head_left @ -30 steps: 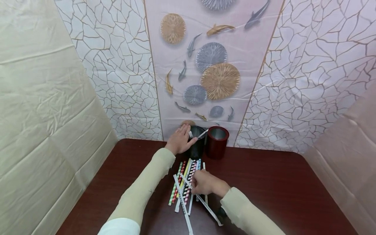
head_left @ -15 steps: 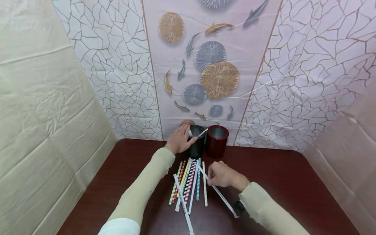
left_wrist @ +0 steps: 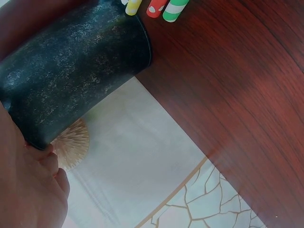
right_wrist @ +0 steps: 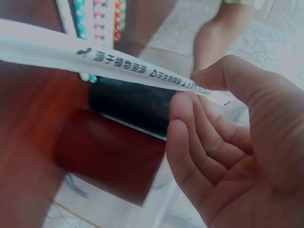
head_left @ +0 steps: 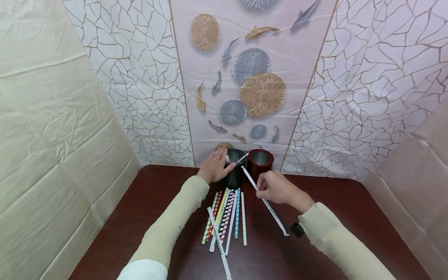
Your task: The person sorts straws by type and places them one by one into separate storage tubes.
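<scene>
The held straw (head_left: 273, 214) slants toward the black cup (head_left: 234, 178).

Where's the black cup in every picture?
Head: the black cup is below the middle, just left of the red cup.
Left wrist: the black cup is big and slanted, at the top left.
Right wrist: the black cup is just left of the middle, above the red cup.
Shared landmark: the colourful straws, near its base each time.
</scene>
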`<state>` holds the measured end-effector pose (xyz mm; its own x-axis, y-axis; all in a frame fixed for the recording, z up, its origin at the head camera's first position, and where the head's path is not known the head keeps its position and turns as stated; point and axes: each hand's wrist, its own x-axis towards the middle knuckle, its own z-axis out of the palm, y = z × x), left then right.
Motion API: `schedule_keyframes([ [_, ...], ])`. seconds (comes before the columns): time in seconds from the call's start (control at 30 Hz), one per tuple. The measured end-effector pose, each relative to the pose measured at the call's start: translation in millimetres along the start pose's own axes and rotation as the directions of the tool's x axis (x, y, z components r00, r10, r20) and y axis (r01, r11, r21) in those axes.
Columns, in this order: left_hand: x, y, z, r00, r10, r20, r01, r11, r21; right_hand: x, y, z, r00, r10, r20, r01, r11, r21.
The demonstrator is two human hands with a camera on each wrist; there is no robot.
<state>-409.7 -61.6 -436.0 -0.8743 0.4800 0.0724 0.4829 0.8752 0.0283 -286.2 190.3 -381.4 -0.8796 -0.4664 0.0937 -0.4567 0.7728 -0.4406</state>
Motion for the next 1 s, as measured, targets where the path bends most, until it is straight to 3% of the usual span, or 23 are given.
schedule_keyframes([
  [0.27,-0.4,0.6,-0.4,1.0,-0.001,-0.009,0.001,1.0,-0.007,10,-16,-30,0.985,-0.073,-0.154,0.065,0.997,-0.052],
  [0.67,0.1,0.0,1.1,1.0,-0.006,-0.017,0.006,1.0,-0.02,28,-46,-65,0.9,-0.191,-0.393,0.201,0.979,-0.015],
  [0.83,3.0,-1.5,2.9,1.0,-0.006,-0.002,0.006,1.0,-0.026,33,-55,-77,0.837,-0.23,-0.496,0.253,0.967,-0.021],
  [1.0,6.1,-3.2,4.3,1.0,-0.009,0.017,0.009,1.0,-0.015,40,-61,-87,0.733,-0.279,-0.62,0.327,0.944,-0.039],
])
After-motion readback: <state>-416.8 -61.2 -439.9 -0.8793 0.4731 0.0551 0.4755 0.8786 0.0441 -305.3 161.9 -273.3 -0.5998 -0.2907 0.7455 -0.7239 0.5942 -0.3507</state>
